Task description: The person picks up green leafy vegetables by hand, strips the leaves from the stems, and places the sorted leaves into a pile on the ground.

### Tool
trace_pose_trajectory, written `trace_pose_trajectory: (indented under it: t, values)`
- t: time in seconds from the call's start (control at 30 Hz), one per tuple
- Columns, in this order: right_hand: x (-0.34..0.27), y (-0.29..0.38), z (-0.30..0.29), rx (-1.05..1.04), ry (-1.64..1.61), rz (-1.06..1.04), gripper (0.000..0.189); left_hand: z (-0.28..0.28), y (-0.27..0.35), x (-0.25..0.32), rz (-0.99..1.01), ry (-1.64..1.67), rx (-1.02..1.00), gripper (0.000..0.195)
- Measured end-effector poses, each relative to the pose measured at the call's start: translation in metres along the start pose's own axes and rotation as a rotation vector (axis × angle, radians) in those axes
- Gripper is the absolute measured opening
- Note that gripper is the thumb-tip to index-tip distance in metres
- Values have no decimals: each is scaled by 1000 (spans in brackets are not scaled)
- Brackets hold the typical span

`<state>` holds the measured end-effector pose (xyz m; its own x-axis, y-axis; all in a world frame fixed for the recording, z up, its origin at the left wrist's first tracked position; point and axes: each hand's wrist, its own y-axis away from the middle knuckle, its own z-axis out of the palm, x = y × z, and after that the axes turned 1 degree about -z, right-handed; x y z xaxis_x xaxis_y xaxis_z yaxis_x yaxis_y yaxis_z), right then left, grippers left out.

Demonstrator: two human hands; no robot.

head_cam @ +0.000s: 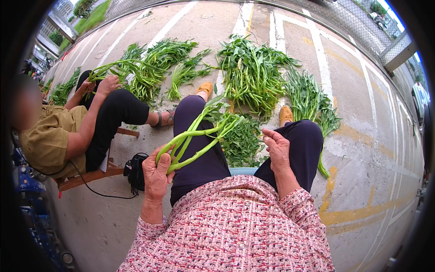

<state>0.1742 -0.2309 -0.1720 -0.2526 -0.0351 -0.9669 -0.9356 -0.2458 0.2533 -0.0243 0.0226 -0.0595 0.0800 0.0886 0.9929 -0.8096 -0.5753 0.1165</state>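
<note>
My left hand (155, 175) grips several thick green stems of a leafy vegetable, which looks like water spinach (195, 154). The stems slant up and right over my left thigh, with a few leaves at the far end. Above my right thigh, my right hand (279, 153) is raised with its fingers bent. A tiny pale bit shows by its fingertips, too small to tell whether it is held. On the ground between my knees lies a low pile of loose leaves (239, 141). Beyond it spreads a large heap of leafy stems (253, 76).
At left a person (64, 132) on a wooden stool (90, 178) holds more stems in both hands. A black bag (136, 171) with a cable rests between us. Further bunches (149, 74) lie ahead left; another bundle (311, 98) is beyond my right knee.
</note>
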Motion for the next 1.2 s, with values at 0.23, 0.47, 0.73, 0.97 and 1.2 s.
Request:
trace_pose_trajectory:
  t: [0.23, 0.47, 0.73, 0.97, 1.2]
  values:
    - [5, -1, 1, -19, -17, -39, 29, -2, 0, -1, 0, 4, -6, 45]
    - [2, 2, 2, -49, -22, 13, 27, -1, 0, 0, 0, 6, -5, 44]
    - [7, 5, 8, -215, 203, -122, 25, -1, -1, 1, -7, 13, 6, 43]
    - [-1, 11, 24, -453, 279, -114, 36, -2, -2, -1, -16, 4, -9, 44]
    - [-7, 19, 52, -589, 258, -164, 44, -2, -3, -3, -23, 0, -50, 43]
